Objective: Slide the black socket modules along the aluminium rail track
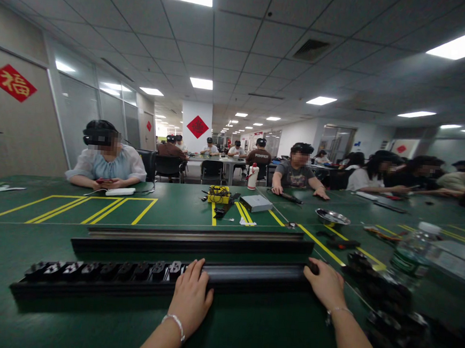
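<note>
A long black rail [248,276] lies across the green table [84,323] in front of me, with several small black clips [108,270] seated in its left half. My left hand [190,299] rests on the rail's middle, fingers curled over its top beside the last clip. My right hand [326,286] grips the rail's right end, fingers wrapped round it. A second black rail [195,241] lies parallel just behind the first one.
A clear water bottle [411,258] and a heap of dark parts [387,299] sit to the right. A metal bowl [332,218], a grey box [256,202] and a yellow item [219,194] lie farther back. Other people sit around the tables.
</note>
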`<state>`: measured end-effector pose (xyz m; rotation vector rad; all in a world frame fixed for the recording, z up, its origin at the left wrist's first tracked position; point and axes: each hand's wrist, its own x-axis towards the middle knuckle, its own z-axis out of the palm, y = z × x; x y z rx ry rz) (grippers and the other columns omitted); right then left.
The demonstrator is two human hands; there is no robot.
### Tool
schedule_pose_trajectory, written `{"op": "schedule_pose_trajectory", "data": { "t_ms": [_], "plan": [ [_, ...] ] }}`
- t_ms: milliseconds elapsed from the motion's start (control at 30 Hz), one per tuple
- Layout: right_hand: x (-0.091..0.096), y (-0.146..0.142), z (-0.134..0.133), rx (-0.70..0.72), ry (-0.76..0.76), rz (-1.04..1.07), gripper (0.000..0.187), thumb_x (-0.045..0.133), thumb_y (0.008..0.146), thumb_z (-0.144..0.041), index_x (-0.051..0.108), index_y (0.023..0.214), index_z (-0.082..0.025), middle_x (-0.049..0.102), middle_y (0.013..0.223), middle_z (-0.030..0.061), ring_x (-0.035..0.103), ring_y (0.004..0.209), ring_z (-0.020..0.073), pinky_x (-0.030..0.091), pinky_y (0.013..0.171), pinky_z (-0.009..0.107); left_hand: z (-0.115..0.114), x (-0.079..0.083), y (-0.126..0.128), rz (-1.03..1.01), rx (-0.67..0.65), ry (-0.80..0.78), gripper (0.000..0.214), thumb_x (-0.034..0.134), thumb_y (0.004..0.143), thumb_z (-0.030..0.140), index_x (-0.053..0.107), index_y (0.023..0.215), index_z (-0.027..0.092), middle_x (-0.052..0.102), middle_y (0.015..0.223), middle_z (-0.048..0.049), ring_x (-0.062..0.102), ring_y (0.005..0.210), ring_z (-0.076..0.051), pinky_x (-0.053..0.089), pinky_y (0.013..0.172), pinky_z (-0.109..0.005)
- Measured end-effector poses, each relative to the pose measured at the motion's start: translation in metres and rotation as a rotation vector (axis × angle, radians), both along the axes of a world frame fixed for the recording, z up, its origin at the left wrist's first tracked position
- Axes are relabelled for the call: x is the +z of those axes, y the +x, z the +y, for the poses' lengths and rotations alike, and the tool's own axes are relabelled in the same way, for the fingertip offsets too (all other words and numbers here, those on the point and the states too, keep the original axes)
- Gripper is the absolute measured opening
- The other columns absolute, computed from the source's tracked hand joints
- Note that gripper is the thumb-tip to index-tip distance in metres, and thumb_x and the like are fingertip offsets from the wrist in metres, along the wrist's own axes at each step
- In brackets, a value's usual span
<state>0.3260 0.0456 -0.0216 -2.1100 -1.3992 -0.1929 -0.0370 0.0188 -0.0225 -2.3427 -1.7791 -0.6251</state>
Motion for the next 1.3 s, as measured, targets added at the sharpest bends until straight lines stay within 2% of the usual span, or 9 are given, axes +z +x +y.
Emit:
{"op": "schedule_pose_trajectory", "data": {
  "t_ms": [500, 933, 1300],
  "plan": [
    [0.0019, 0.0002, 0.0000, -0.006, -0.016, 0.039, 0.047, 0.038, 0.071, -0.043, 0.059, 0.103, -0.017, 0.061, 0.108, 0.0099, 0.051, 0.106, 0.0251, 0.028, 0.095, 0.042, 0.0006, -0.0008, -0.0012, -0.006, -0.009, -0.001, 0.022, 0.044, 0.078, 0.027, 0.054, 0.097, 0.021, 0.039, 0.136, -0.0052, 0.029, 0.127, -0.023, 0.028, 0.098, -0.039],
    [0.0034, 0.0007, -0.0004, -0.015, -0.010, 0.030, 0.046, 0.039, 0.071, -0.042, 0.060, 0.102, -0.015, 0.063, 0.103, 0.0103, 0.054, 0.101, 0.0255, 0.032, 0.093, 0.041, 0.0007, -0.0009, -0.0012, -0.013, -0.014, 0.015, 0.022, 0.043, 0.078, 0.026, 0.055, 0.097, 0.021, 0.040, 0.136, -0.0056, 0.030, 0.126, -0.024, 0.030, 0.097, -0.040],
    [0.0017, 0.0028, -0.0042, -0.006, 0.017, -0.037, 0.043, 0.040, 0.073, -0.043, 0.060, 0.098, -0.015, 0.061, 0.108, 0.0113, 0.054, 0.102, 0.0249, 0.036, 0.090, 0.036, 0.0001, 0.0014, -0.0006, -0.005, -0.004, 0.013, 0.022, 0.044, 0.077, 0.025, 0.055, 0.096, 0.021, 0.041, 0.135, -0.0052, 0.031, 0.126, -0.023, 0.030, 0.098, -0.039]
  ]
}}
